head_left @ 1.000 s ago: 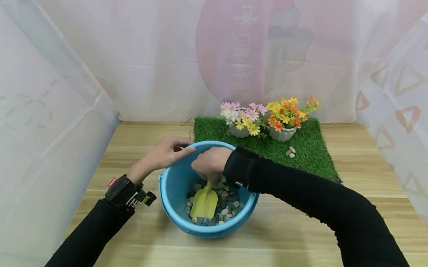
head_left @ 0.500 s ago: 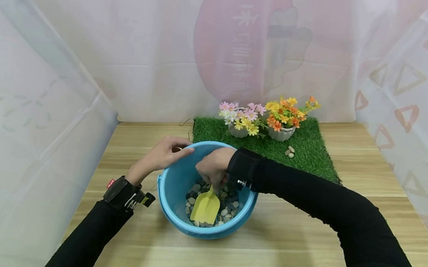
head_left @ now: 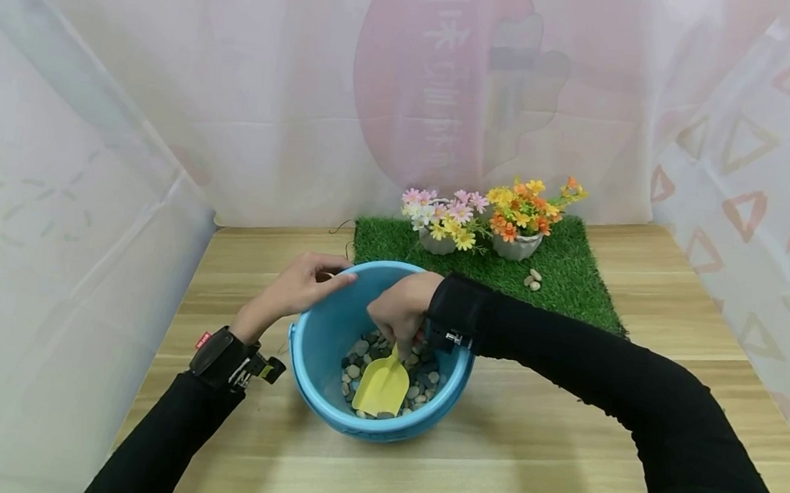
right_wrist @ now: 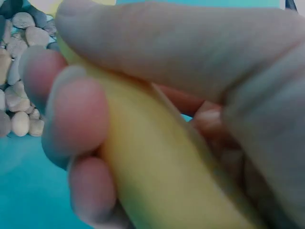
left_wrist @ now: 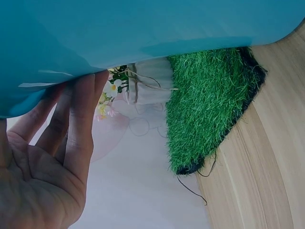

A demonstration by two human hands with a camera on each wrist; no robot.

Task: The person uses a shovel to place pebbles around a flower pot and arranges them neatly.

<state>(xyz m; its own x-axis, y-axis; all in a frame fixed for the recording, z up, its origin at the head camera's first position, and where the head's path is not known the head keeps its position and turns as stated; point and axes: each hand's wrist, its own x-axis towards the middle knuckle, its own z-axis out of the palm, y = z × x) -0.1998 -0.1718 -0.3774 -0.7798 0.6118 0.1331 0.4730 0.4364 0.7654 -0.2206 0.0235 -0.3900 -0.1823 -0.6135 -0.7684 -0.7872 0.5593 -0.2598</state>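
A light blue bucket (head_left: pixel 385 429) stands on the wooden table in the head view, with grey and white pebbles (head_left: pixel 353 372) in its bottom. My left hand (head_left: pixel 299 282) pinches the bucket's far left rim, thumb over the inside. The left wrist view shows its fingers (left_wrist: pixel 81 124) against the outer wall. Inside the bucket, my right hand (head_left: pixel 404 306) holds a yellow toy shovel (head_left: pixel 382 387), blade toward me and low over the pebbles. In the right wrist view, fingers and thumb wrap the shovel handle (right_wrist: pixel 147 148). Whether the blade carries pebbles I cannot tell.
Behind the bucket lies a green artificial grass mat (head_left: pixel 583 290). On it are a pot of pink and yellow flowers (head_left: pixel 460 213), a pot of orange flowers (head_left: pixel 531 209) and a few small stones (head_left: pixel 532 280). Printed white cloth (head_left: pixel 274 121) walls the back and sides.
My right hand has shifted slightly right and nearer me within the bucket, and the shovel blade has swung a little rightward over the pebbles. The left hand keeps its place on the rim.
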